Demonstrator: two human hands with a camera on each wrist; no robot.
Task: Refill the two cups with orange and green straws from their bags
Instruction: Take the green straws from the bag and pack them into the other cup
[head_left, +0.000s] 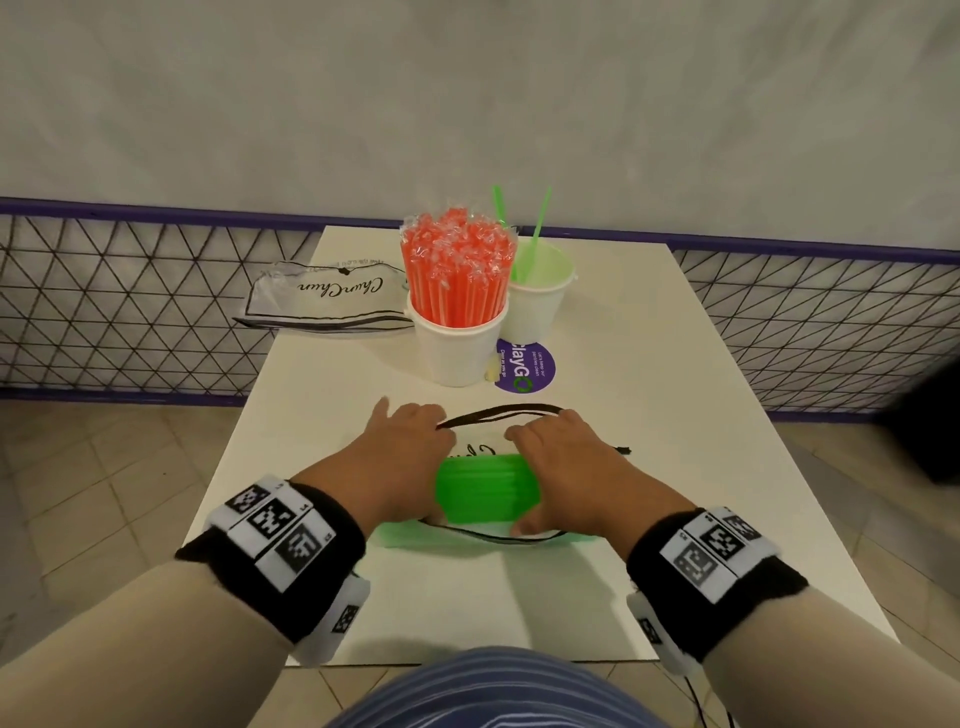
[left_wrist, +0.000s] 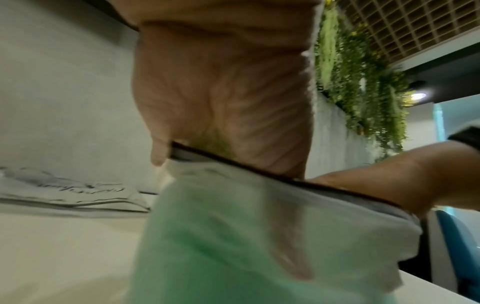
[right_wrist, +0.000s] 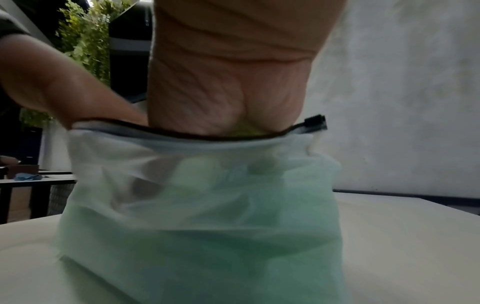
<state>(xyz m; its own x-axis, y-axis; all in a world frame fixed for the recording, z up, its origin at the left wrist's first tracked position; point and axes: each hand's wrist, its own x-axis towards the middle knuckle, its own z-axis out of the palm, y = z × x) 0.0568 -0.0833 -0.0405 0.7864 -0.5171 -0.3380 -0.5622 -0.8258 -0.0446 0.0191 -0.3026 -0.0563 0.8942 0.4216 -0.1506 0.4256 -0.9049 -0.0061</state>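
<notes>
Both my hands reach into the mouth of a translucent zip bag (head_left: 498, 415) lying on the white table (head_left: 675, 467). My left hand (head_left: 410, 457) and right hand (head_left: 561, 462) grip a bundle of green straws (head_left: 485, 486) from either side. In the wrist views my left palm (left_wrist: 221, 92) and right palm (right_wrist: 226, 92) go past the black zip rim, and the fingers show dimly through the bag (right_wrist: 197, 205). Further back, a white cup (head_left: 457, 348) is packed with orange straws (head_left: 457, 270). Beside it another cup (head_left: 540, 306) holds two green straws (head_left: 535, 234).
An empty flat zip bag (head_left: 327, 296) lies at the table's far left. A round purple sticker (head_left: 524, 366) is on the table in front of the cups. A mesh railing (head_left: 130, 291) runs behind the table, and tiled floor lies on both sides.
</notes>
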